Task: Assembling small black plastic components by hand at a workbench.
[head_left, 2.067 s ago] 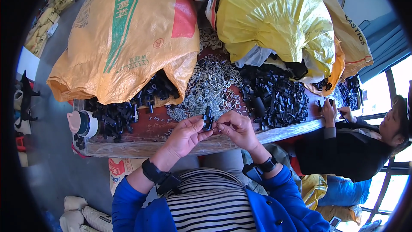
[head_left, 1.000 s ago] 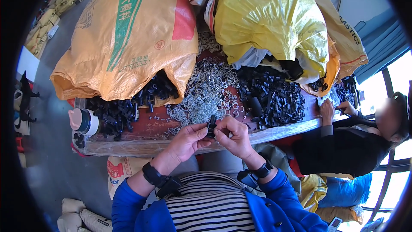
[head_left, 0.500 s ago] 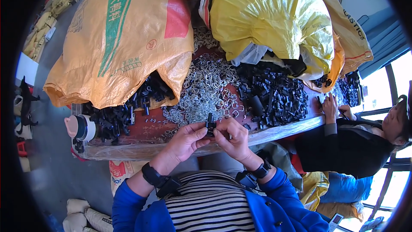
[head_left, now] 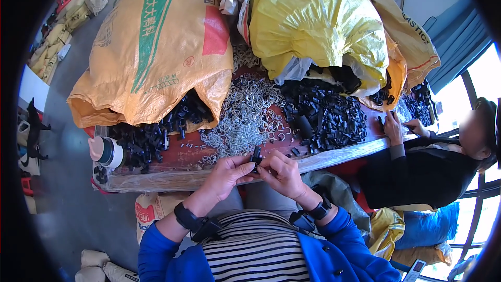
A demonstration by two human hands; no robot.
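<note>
A small black plastic part (head_left: 256, 155) is held upright just off the table's near edge. My left hand (head_left: 227, 176) grips it between thumb and fingers. From the other side, the pinched fingers of my right hand (head_left: 282, 173) meet the part's lower end; whether they hold a smaller piece is hidden. Beyond my hands lies a heap of small bent metal clips (head_left: 237, 125). To its right spreads a pile of short black plastic pieces (head_left: 329, 117), and to its left are longer black plastic parts (head_left: 138, 143).
An orange woven sack (head_left: 172, 68) and a yellow sack (head_left: 318, 26) lie open on the table. A lidded cup (head_left: 108, 152) stands at the left corner. Clear film wraps the table edge (head_left: 156, 181). At the right a co-worker (head_left: 417, 172) works at the same table.
My view has shifted slightly, so the table's things appear moved. The black part tilts a little more to the right, and my right fingers have curled closer around its lower end.
</note>
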